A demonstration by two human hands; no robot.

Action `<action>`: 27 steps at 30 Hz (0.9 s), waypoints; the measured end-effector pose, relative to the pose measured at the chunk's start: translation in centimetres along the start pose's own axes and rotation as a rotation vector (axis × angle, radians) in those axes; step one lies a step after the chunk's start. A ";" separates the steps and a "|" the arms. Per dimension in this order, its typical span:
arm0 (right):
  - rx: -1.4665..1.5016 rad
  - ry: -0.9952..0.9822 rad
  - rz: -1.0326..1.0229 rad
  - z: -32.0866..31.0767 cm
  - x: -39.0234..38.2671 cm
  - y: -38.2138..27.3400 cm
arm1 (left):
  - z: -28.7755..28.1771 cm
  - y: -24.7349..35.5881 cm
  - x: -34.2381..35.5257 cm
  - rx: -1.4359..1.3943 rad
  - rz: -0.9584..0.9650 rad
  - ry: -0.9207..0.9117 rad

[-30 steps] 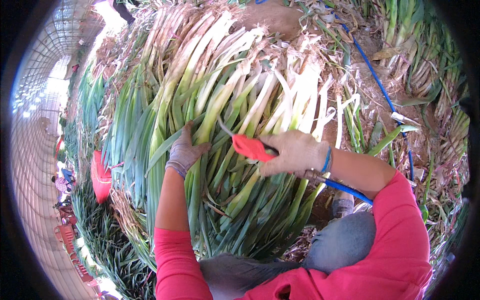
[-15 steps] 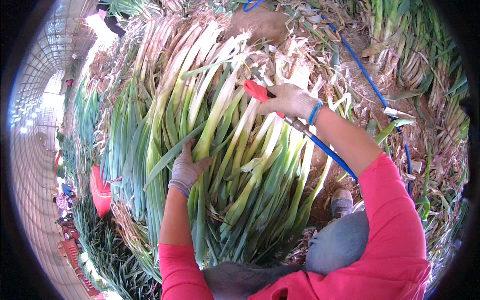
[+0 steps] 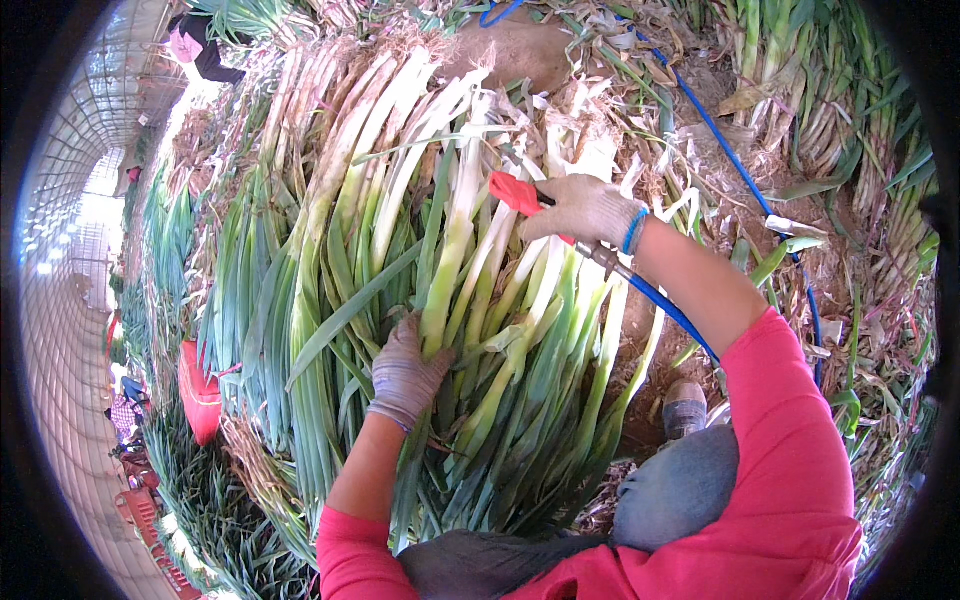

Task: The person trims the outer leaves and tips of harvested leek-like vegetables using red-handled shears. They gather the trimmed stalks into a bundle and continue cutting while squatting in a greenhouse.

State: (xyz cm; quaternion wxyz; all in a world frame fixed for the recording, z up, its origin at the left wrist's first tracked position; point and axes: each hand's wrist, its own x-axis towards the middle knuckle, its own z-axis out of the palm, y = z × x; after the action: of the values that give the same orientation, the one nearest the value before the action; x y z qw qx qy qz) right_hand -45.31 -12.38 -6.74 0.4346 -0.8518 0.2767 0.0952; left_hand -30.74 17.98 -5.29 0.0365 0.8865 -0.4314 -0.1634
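Note:
Long leeks [image 3: 270, 265] with white shanks, brown roots and green leaves lie side by side in a thick layer, roots toward the far side. My gloved left hand [image 3: 408, 375] is closed around the green lower part of a leek [image 3: 455, 235] in the middle. Over the white shanks to the right, my gloved right hand [image 3: 580, 208] grips an air blow gun [image 3: 516, 192] with a red front part. Its nozzle end points left, close to the held leek. From its metal fitting a blue hose [image 3: 665, 305] runs down beside my right forearm.
Another blue hose [image 3: 722, 135] crosses the littered soil on the right. More leeks [image 3: 840, 110] lie at the far right. A red object [image 3: 199, 395] and red crates [image 3: 155, 530] are on the left. Another person [image 3: 203, 52] is at the far left. A shoe [image 3: 685, 408] shows by my knee.
My left hand has moved right and nearer to me, its fingers now closed around a leek. My right hand has lowered slightly with the air blow gun.

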 end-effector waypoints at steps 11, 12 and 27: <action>-0.029 0.101 -0.017 0.3 1.7 1.3 | -4.4 -1.2 0.9 -0.023 0.146 -0.182; 0.011 0.112 -0.034 0.1 0.8 1.5 | -3.9 -3.2 2.2 -0.524 0.109 0.130; -0.083 -0.133 -0.301 3.6 -7.8 -5.9 | -6.9 -7.7 5.1 -0.035 -0.186 0.159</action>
State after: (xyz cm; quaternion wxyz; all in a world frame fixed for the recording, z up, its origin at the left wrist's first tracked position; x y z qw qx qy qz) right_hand -48.18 -3.72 -1.70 0.4255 -0.8927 0.1124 0.0965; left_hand -19.80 18.28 -1.66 0.0706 0.9320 -0.3402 -0.1029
